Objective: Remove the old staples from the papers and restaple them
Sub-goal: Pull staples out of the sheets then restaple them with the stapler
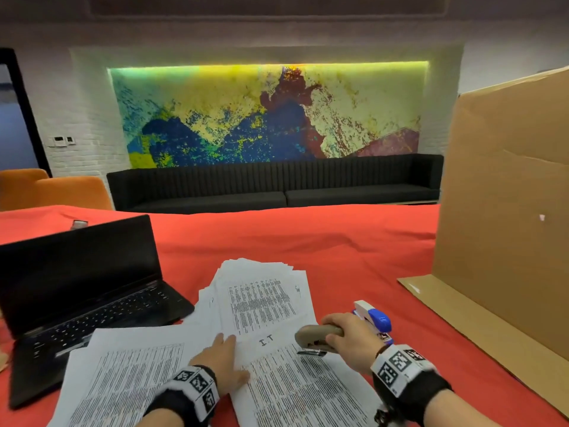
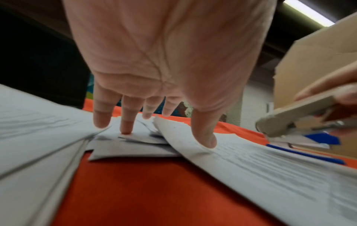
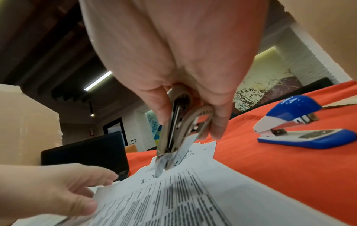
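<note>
A printed sheaf headed "I.T" [image 1: 308, 392] lies nearest me on the red tablecloth. My left hand [image 1: 224, 359] presses flat on it, fingers straight [image 2: 126, 128], thumb on the sheet's left edge. My right hand [image 1: 348, 337] grips a beige staple remover [image 1: 314, 337], whose metal tip [image 3: 164, 165] touches the sheaf's top edge just right of the heading. No staple is visible under the tip. A second sheaf [image 1: 123, 380] lies to the left, and a fanned pile [image 1: 264, 297] beyond. A blue and white stapler [image 3: 301, 126] sits behind my right hand.
An open black laptop [image 1: 83, 291] stands at the left. A tall cardboard sheet [image 1: 505, 211] stands at the right, with its flap lying on the cloth. Bare red cloth [image 1: 308, 235] stretches beyond the papers. Orange chairs and a black sofa stand past the table.
</note>
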The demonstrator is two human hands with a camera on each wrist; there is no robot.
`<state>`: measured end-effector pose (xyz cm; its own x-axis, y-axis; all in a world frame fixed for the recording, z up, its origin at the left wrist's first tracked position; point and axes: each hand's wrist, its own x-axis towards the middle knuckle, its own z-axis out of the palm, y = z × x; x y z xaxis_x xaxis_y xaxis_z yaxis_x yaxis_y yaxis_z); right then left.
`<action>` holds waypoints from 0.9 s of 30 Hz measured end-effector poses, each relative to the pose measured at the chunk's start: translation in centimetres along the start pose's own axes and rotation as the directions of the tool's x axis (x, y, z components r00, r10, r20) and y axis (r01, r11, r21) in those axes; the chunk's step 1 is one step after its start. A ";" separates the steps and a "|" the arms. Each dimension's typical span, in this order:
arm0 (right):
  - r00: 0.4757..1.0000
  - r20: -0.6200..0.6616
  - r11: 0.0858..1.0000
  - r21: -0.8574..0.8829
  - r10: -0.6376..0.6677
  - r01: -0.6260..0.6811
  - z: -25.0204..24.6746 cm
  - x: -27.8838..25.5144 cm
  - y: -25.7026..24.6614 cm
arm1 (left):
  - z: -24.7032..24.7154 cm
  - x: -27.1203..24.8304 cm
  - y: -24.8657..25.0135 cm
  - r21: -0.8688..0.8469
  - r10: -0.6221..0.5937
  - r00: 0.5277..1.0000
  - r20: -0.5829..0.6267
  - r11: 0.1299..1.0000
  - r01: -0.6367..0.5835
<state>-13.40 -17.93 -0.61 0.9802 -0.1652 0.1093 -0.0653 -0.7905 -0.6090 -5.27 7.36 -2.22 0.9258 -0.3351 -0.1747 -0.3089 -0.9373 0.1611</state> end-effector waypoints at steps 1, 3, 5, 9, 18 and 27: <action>1.000 0.009 1.000 0.010 0.008 -0.008 0.4 0.1 0.0 | 0.1 0.4 -0.5 -0.034 -0.014 1.000 -0.003 0.999 0.014; 1.000 0.026 1.000 0.014 0.016 -0.016 0.9 0.3 0.0 | 0.2 1.0 -1.0 -0.072 -0.032 0.999 -0.009 0.997 0.032; 0.999 0.034 1.000 0.003 0.010 -0.010 1.1 0.3 0.0 | 0.1 1.5 -1.1 -0.060 -0.049 0.999 -0.020 0.997 0.048; 0.999 0.038 1.000 0.007 0.001 -0.001 1.3 0.6 0.4 | 0.1 2.8 -1.1 -0.174 -0.061 0.997 -0.038 0.983 0.053; 1.000 0.011 0.999 0.044 0.026 -0.027 1.7 1.7 0.1 | 1.2 4.4 1.5 -0.483 0.011 0.985 -0.172 0.871 -0.094; 0.995 0.070 0.997 0.046 0.065 -0.068 2.5 2.5 -0.8 | 0.9 5.0 -0.4 -0.557 0.007 1.000 -0.021 0.830 -0.017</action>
<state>-10.39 -16.24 -1.84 0.9846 -0.1743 0.0145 -0.1231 -0.7492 -0.6509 -0.72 6.00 -4.02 0.9280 -0.3395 -0.1531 -0.1513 -0.7192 0.6781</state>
